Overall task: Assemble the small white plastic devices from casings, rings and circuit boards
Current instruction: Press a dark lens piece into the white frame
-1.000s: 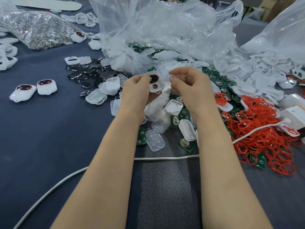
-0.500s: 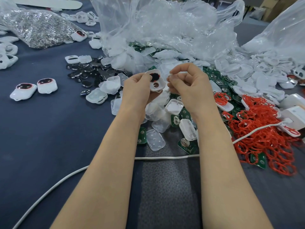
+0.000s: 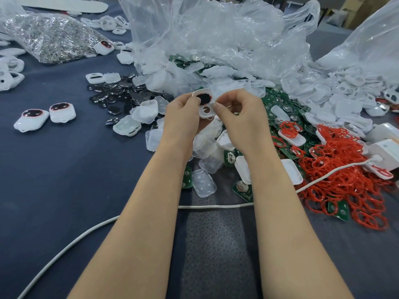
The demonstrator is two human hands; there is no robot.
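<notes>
My left hand [image 3: 183, 117] holds a small white casing [image 3: 205, 103] upright above the parts pile; a black insert fills its upper opening and a round hole shows below. My right hand [image 3: 239, 117] pinches the casing's right edge with thumb and forefinger. Below the hands lie loose translucent white casings [image 3: 204, 183] and green circuit boards [image 3: 243, 188]. A heap of red rings [image 3: 345, 175] lies to the right. Two assembled white devices [image 3: 46, 116] with dark faces rest on the left.
A white cable [image 3: 211, 206] crosses the dark blue mat under my forearms. Black discs [image 3: 121, 93] are scattered left of centre. Clear plastic bags [image 3: 216, 33] of parts rise behind. A bag of metal pieces [image 3: 49, 37] lies far left; a white box [image 3: 386, 149] at right.
My right hand has closed in from beside the casing and now pinches its right edge. The left hand keeps hold of the casing at nearly the same spot.
</notes>
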